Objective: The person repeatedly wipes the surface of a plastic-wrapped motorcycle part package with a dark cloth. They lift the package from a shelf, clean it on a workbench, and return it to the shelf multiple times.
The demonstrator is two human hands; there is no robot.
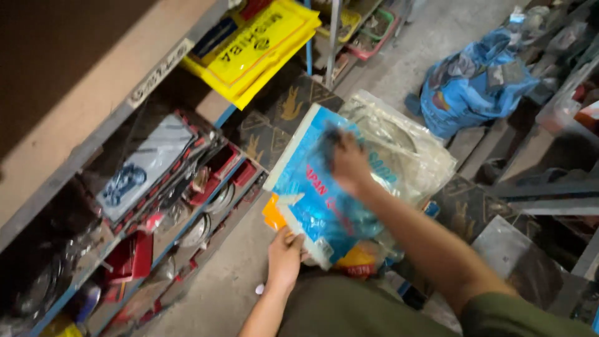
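Observation:
A blue plastic packet (312, 200) with red print is held up in front of me. My left hand (285, 253) grips it at its lower edge. My right hand (347, 163), blurred by motion, lies flat on the packet's upper face. Behind the blue packet sit a clear plastic bag (412, 150) with a round metal part inside and an orange-yellow packet (359, 259) showing below.
A blue metal shelf rack (156, 206) on the left is crammed with packaged parts and red boxes. Yellow packets (262, 43) lie on an upper shelf. A blue sack (471, 84) rests on the concrete floor (412, 56) at upper right, with dark patterned boxes (274, 112) behind the packets.

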